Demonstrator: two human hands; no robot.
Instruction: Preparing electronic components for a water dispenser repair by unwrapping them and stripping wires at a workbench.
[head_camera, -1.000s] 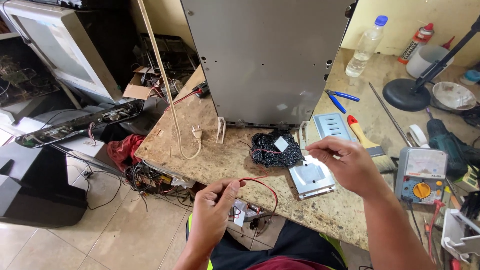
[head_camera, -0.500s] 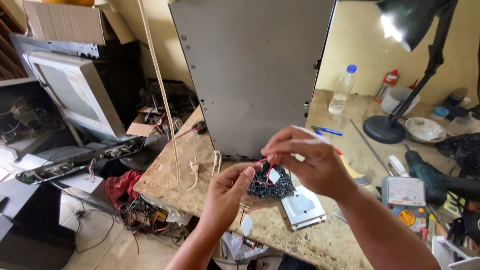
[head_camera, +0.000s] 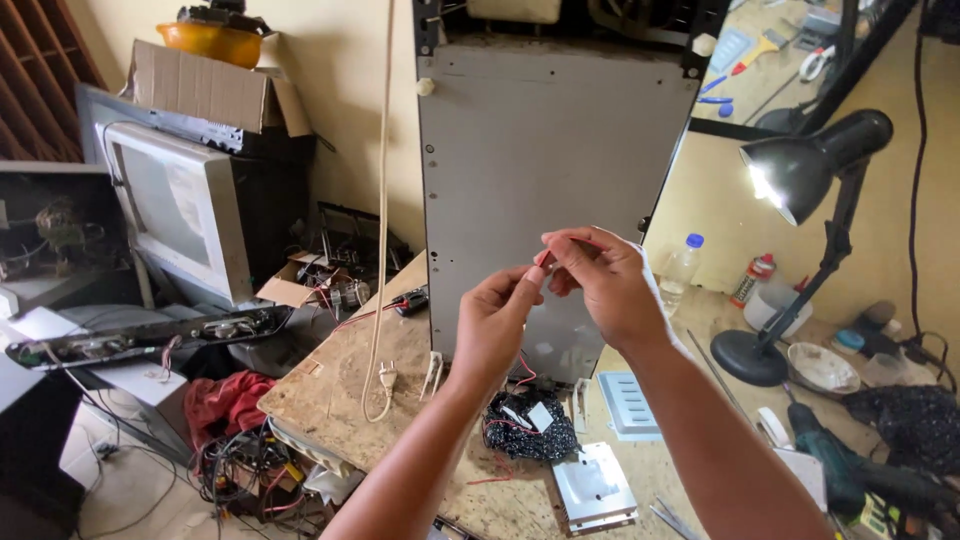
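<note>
Head view | cluttered stone workbench | desk lamp lit | old monitor

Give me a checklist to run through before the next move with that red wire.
1. Both hands on the red wire: ok, left hand and right hand pinch it at their fingertips.
2. Wire end condition: cannot tell, hidden by fingers.
3. Wire's lower run free: cannot tell, it drops behind the left hand toward the black bundle.
4. Light: ok, desk lamp is lit.
5. Bench space below: not ok, metal plate and bundle lie there.
</note>
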